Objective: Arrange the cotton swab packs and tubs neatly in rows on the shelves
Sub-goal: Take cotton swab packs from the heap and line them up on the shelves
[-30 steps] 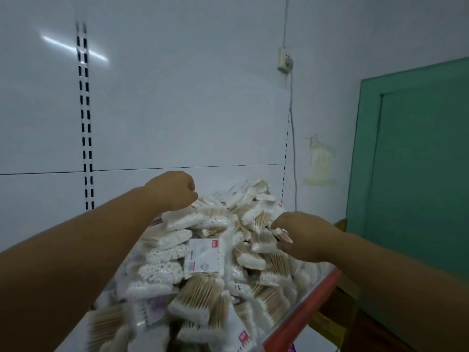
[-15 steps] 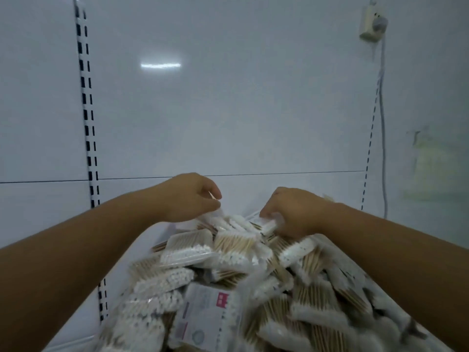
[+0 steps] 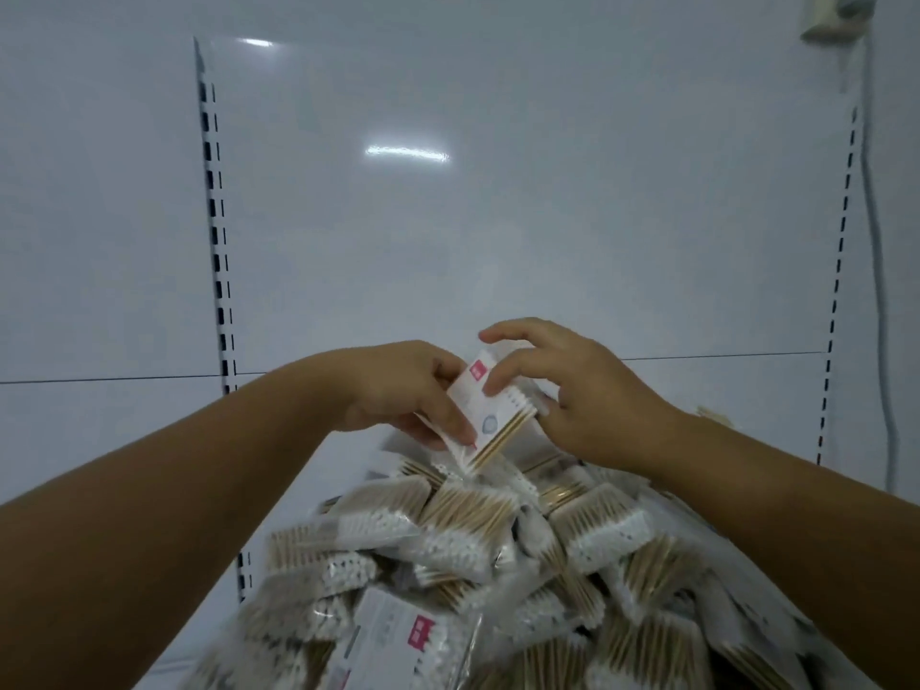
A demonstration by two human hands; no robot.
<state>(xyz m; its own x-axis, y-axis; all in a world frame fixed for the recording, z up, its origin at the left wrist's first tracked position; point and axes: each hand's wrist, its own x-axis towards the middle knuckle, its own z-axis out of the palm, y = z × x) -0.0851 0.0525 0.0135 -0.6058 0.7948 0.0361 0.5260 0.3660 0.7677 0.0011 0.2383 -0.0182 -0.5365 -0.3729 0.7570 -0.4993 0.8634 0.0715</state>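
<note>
Flat glossy swab pack [image 3: 492, 413] — pinched by left hand [image 3: 403, 390], right hand [image 3: 582, 398] — above heaped packs [image 3: 473, 532].

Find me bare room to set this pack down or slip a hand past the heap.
One bare patch: the white strip between the left forearm, the left slotted upright and the heap; a hand could likely pass there. Centre and right are crowded, packs piled to the frame's edge. Left hand and right hand grip the held pack above its far end.
</note>
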